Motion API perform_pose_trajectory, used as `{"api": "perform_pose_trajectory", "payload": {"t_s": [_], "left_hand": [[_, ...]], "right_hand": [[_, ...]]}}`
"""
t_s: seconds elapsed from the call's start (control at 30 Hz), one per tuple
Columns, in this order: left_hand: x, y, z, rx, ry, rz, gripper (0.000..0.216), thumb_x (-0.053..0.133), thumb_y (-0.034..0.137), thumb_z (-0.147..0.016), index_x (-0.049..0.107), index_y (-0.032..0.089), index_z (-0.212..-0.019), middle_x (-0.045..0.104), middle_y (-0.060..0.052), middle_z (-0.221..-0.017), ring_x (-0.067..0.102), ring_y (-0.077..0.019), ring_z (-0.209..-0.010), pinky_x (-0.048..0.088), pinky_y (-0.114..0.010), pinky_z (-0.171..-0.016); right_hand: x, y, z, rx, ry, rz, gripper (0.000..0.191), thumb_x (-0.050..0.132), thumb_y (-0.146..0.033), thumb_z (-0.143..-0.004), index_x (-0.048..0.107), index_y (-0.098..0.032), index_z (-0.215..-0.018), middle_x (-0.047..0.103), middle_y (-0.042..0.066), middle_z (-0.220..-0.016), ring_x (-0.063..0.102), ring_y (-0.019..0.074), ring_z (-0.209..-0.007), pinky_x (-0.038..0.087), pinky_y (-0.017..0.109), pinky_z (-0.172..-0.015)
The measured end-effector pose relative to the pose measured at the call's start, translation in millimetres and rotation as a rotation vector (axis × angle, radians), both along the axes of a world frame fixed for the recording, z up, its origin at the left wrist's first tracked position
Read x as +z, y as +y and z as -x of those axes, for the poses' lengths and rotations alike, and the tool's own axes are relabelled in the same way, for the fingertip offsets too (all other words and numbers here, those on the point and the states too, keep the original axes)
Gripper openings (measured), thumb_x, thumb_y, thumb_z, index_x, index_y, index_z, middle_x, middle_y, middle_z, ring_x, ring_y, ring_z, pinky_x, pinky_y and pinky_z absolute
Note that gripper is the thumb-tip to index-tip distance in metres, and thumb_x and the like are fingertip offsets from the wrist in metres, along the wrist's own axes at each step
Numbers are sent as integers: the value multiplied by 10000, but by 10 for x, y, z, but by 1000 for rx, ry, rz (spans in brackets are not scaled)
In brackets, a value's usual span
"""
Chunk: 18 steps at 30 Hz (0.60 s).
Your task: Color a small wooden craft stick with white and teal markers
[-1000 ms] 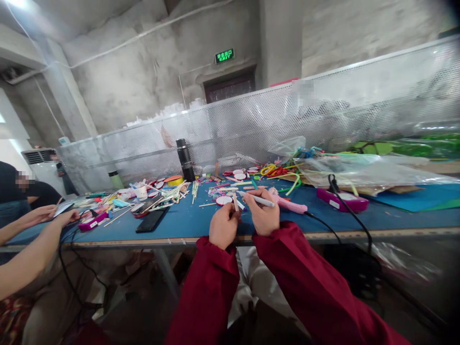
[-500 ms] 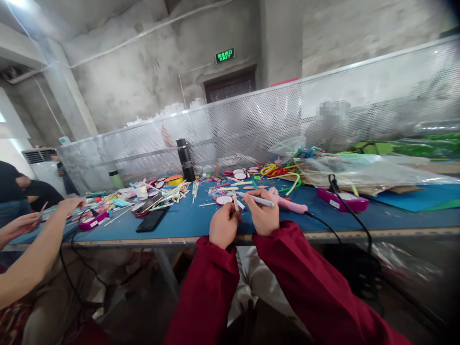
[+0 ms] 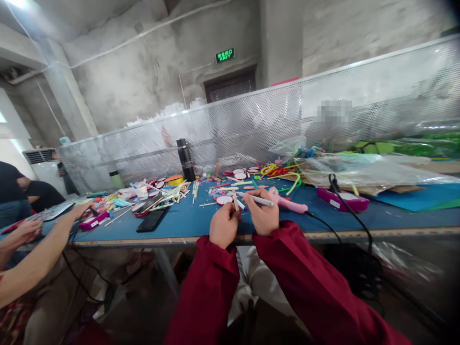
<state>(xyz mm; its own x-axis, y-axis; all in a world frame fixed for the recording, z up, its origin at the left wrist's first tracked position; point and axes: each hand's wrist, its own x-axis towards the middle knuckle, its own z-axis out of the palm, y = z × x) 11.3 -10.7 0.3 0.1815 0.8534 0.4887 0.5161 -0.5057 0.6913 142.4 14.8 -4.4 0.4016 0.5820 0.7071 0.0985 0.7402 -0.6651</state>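
Observation:
My left hand (image 3: 224, 225) is closed on a flat wooden craft stick (image 3: 235, 201), which stands up out of the fingers near the table's front edge. In my right hand (image 3: 265, 214) is a pen with a pale grey barrel (image 3: 263, 200), gripped as for writing, its tip pointing left toward the stick. Just right of that hand lies a pink glue gun (image 3: 291, 205) with a black cord. Behind my left hand a round white disc with a red rim (image 3: 224, 200) rests on the blue table (image 3: 201, 223).
A black phone (image 3: 153, 219) and a pile of thin sticks (image 3: 172, 197) lie left. Behind stands a black bottle (image 3: 185, 160) before a perforated metal screen (image 3: 251, 115). A purple box (image 3: 343, 199) with a cord sits right. A co-worker's hands (image 3: 81, 211) are at far left.
My hands, the stick and the pen stay nearly still. At far left the co-worker's arm has lowered and moved right toward the purple box there.

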Motion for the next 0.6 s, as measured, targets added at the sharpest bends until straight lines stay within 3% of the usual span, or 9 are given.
{"api": "perform_pose_trajectory", "payload": {"t_s": [0.6], "left_hand": [[1, -3, -4, -8, -16, -6, 85, 526, 246, -925, 591, 217, -878, 687, 16, -772, 585, -145, -720, 384, -248, -649]], "right_hand": [[44, -72, 8, -20, -3, -9, 220, 689, -422, -838, 648, -211, -795, 661, 26, -735, 610, 195, -693, 486, 335, -651]]}}
